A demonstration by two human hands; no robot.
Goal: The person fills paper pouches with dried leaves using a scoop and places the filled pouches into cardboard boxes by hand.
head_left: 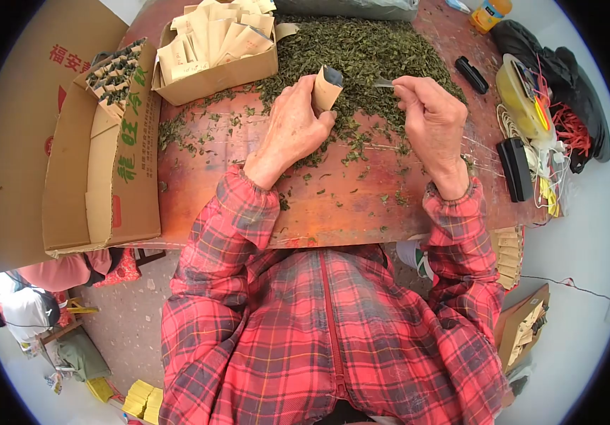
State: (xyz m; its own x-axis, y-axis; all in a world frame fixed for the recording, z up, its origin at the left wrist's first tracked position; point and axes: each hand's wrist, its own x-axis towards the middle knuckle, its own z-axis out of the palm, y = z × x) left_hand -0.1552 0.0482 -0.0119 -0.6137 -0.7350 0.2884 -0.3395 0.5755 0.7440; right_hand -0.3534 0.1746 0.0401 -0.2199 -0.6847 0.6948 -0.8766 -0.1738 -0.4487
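Observation:
My left hand (292, 131) is closed around a small brown paper packet (326, 93), held upright with its dark-lined mouth open at the top. My right hand (432, 117) pinches a thin, shiny utensil (383, 83) between thumb and fingers. Its short visible part points left, over the heap; its exact kind is too small to make out. Both hands are at the near side of a broad heap of dried dark-green leaves (361, 44), which look like tea. Loose leaves are scattered on the red tabletop (209, 152) around my wrists.
Behind my left hand stands a cardboard box of paper packets (273, 62). A taller carton (101, 205) at the left holds upright packets with dark tops. Along the right edge lie a black stapler-like object (472, 75), a black case (514, 170) and a yellow tub (514, 88). A person's pink sleeve (53, 275) shows lower left.

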